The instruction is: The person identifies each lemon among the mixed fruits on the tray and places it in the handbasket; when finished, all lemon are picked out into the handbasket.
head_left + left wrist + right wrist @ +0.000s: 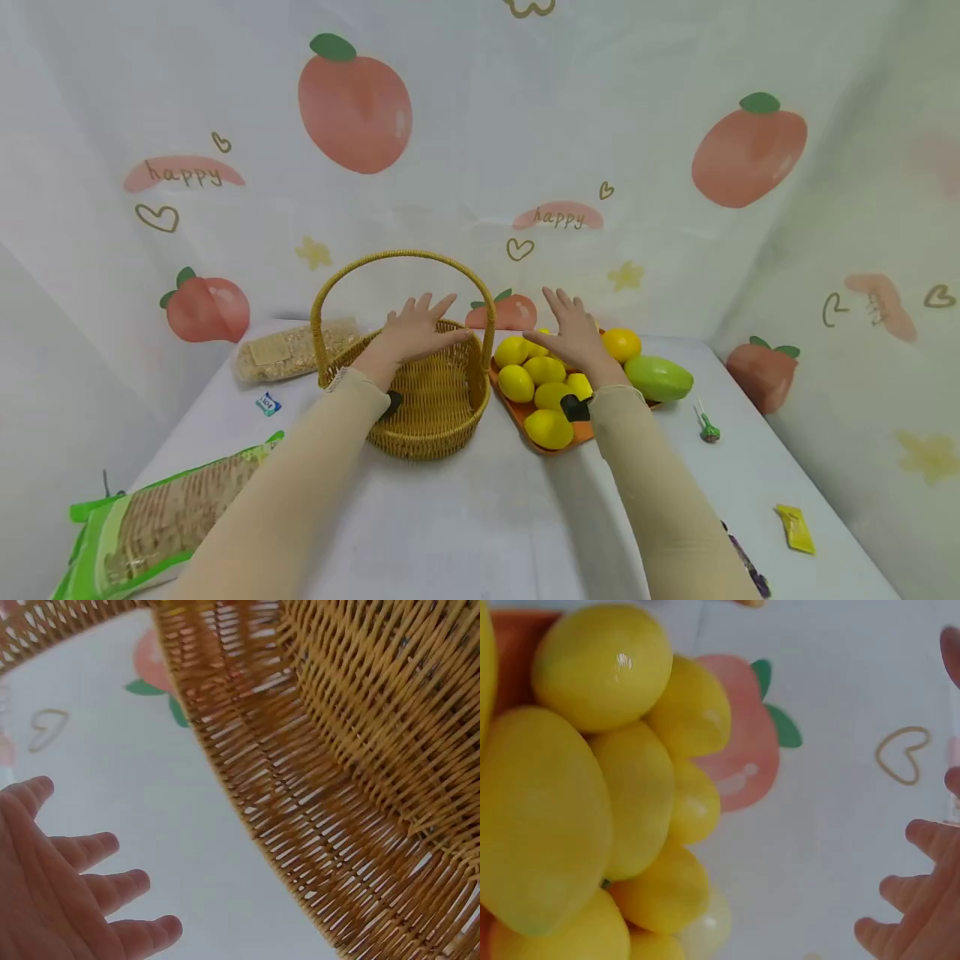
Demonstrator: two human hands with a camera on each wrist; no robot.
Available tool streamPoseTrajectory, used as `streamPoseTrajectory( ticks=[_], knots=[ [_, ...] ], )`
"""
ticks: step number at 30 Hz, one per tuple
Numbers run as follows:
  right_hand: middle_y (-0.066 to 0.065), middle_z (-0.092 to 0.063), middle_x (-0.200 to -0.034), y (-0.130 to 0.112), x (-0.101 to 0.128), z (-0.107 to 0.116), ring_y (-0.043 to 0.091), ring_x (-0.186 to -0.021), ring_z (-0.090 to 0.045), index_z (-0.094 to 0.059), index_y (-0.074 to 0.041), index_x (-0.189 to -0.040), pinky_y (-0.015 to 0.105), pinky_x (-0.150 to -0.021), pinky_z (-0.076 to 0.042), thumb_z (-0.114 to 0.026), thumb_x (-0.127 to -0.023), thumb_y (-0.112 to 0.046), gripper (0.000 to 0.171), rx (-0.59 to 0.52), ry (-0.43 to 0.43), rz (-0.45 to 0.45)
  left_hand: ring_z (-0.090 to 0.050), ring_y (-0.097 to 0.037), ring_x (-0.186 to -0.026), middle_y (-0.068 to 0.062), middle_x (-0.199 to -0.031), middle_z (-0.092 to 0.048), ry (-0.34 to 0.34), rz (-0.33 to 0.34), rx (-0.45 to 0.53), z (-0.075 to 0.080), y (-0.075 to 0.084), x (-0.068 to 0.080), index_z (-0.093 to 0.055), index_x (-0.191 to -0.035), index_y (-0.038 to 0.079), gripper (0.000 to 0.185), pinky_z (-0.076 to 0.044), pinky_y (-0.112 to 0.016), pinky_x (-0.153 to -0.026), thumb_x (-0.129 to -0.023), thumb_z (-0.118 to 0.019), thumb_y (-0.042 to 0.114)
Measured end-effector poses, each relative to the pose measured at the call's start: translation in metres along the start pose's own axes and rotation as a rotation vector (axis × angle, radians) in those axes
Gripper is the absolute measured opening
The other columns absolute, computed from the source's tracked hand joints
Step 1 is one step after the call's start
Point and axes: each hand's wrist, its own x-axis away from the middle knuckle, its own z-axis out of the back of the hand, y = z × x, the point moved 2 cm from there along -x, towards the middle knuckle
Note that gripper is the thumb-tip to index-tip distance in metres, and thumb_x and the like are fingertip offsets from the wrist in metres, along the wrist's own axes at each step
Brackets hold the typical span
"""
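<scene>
My left hand (415,332) hovers over the wicker basket (427,408), fingers spread and holding nothing; the basket's tall arched handle rises around it. In the left wrist view the fingers (124,892) are straight and apart from the basket wall (247,750). My right hand (576,335) is spread above an orange tray (528,433) heaped with yellow lemons (549,428). The right wrist view shows its straight fingers (907,892) clear of the lemons (604,667). Part of the tray is hidden under the fruit and the right arm.
A green papaya-like fruit (658,378) and an orange-yellow fruit (621,344) sit at the tray's right. A lollipop (707,427) and yellow wrapped candy (795,528) lie farther right. Leftward are a bag of oats (296,350), a small blue-white packet (267,404) and a green-edged food bag (180,508).
</scene>
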Motion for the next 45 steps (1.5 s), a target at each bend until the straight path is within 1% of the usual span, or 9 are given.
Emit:
streamPoseTrajectory(
  ticks=[10, 16, 21, 24, 27, 31, 35, 41, 45],
  knots=[
    [0.009, -0.030, -0.150, 0.010, 0.048, -0.005, 0.030, -0.138, -0.025, -0.030, -0.016, -0.145, 0.054, -0.111, -0.021, -0.062, -0.088, -0.025, 0.066, -0.531, 0.089, 0.023, -0.012, -0.032, -0.142, -0.011, -0.155, -0.011, 0.179, -0.147, 0.300, 0.009, 0.008, 0.072, -0.014, -0.149, 0.028, 0.076, -0.019, -0.058, -0.109, -0.087, -0.041, 0.063],
    [0.017, -0.044, -0.139, 0.017, 0.078, -0.025, 0.033, -0.128, -0.039, -0.041, -0.006, -0.137, 0.053, -0.108, -0.027, -0.065, -0.084, -0.009, 0.058, -0.704, 0.101, 0.075, -0.027, -0.032, -0.135, -0.011, -0.149, -0.029, 0.485, -0.194, 0.674, -0.013, -0.002, 0.118, -0.029, -0.146, 0.014, 0.061, -0.027, -0.059, -0.103, -0.093, -0.044, 0.040],
    [0.019, -0.049, -0.134, 0.021, 0.095, -0.042, 0.034, -0.124, -0.044, -0.044, 0.000, -0.133, 0.052, -0.107, -0.030, -0.064, -0.083, -0.003, 0.054, -0.761, 0.115, 0.062, -0.044, -0.016, -0.119, 0.004, -0.130, -0.049, 0.792, -0.188, 0.976, -0.030, -0.015, 0.139, -0.040, -0.136, -0.003, 0.047, -0.039, -0.025, -0.097, -0.092, -0.040, 0.015],
    [0.020, -0.051, -0.131, 0.025, 0.102, -0.050, 0.034, -0.122, -0.045, -0.047, 0.002, -0.130, 0.051, -0.107, -0.031, -0.063, -0.083, 0.001, 0.051, -0.774, 0.131, 0.031, -0.048, -0.009, -0.113, 0.012, -0.119, -0.053, 0.951, -0.145, 1.076, -0.040, -0.021, 0.142, -0.044, -0.131, -0.007, 0.044, -0.040, -0.013, -0.090, -0.091, -0.040, 0.011],
    [0.021, -0.052, -0.130, 0.029, 0.107, -0.057, 0.034, -0.122, -0.046, -0.049, 0.003, -0.128, 0.050, -0.107, -0.031, -0.063, -0.082, 0.002, 0.048, -0.769, 0.135, -0.001, -0.049, -0.010, -0.109, 0.007, -0.115, -0.055, 1.058, -0.020, 1.095, -0.050, -0.027, 0.142, -0.048, -0.126, -0.009, 0.043, -0.039, -0.015, -0.089, -0.089, -0.042, 0.013],
    [0.021, -0.053, -0.129, 0.034, 0.110, -0.061, 0.030, -0.121, -0.047, -0.052, 0.003, -0.125, 0.040, -0.107, -0.034, -0.065, -0.082, 0.000, 0.045, -0.779, 0.140, -0.009, -0.044, -0.012, -0.106, -0.006, -0.120, -0.050, 1.070, 0.233, 1.098, -0.058, -0.038, 0.136, -0.050, -0.126, -0.004, 0.043, -0.034, -0.021, -0.087, -0.089, -0.046, 0.015],
    [0.019, -0.055, -0.128, 0.038, 0.112, -0.064, 0.026, -0.120, -0.048, -0.054, 0.002, -0.124, 0.032, -0.106, -0.036, -0.066, -0.082, -0.004, 0.044, -0.797, 0.148, -0.011, -0.038, -0.020, -0.113, -0.012, -0.130, -0.040, 0.974, 0.418, 1.175, -0.062, -0.050, 0.131, -0.043, -0.135, 0.004, 0.049, -0.034, -0.024, -0.084, -0.089, -0.053, 0.017],
    [0.021, -0.054, -0.127, 0.044, 0.116, -0.071, 0.012, -0.115, -0.051, -0.055, 0.003, -0.122, 0.015, -0.098, -0.038, -0.069, -0.080, -0.004, 0.045, -0.837, 0.128, -0.038, -0.030, -0.027, -0.127, -0.014, -0.144, -0.025, 0.840, 0.528, 1.225, -0.070, -0.061, 0.129, -0.024, -0.146, 0.012, 0.068, -0.035, -0.036, -0.096, -0.088, -0.059, 0.014],
    [0.020, -0.054, -0.128, 0.045, 0.115, -0.076, 0.015, -0.119, -0.049, -0.055, 0.003, -0.123, 0.031, -0.106, -0.036, -0.070, -0.079, -0.006, 0.047, -0.856, 0.108, -0.060, -0.027, -0.029, -0.132, -0.013, -0.149, -0.019, 0.778, 0.531, 1.273, -0.075, -0.065, 0.126, -0.015, -0.149, 0.014, 0.076, -0.034, -0.043, -0.104, -0.087, -0.058, 0.007]
  ],
)
